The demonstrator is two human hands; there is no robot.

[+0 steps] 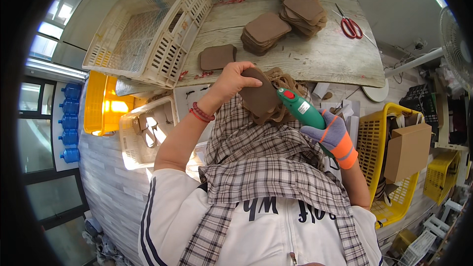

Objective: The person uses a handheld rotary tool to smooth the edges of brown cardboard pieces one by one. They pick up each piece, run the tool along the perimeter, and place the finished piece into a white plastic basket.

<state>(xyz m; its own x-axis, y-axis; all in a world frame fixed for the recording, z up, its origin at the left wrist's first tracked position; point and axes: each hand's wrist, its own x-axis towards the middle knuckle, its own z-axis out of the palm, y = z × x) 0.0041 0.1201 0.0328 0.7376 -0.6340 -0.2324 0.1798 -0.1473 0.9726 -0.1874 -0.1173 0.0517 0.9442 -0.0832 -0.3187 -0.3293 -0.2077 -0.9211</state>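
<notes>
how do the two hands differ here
The left hand is bare, with red bands at the wrist; the right hand wears a grey glove with orange bands. The left hand grips a flat brown piece from above; the right hand holds a green tool with a red button, its tip pointed at that piece. Both are raised over the checked cloth, close together in front of the person.

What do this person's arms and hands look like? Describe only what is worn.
The left hand is bare, with red bead and cord bracelets at the wrist. The right hand wears a grey-purple knit glove with orange stripes and cuff. Both forearms are bare; short white sleeves carry dark stripes.
</notes>
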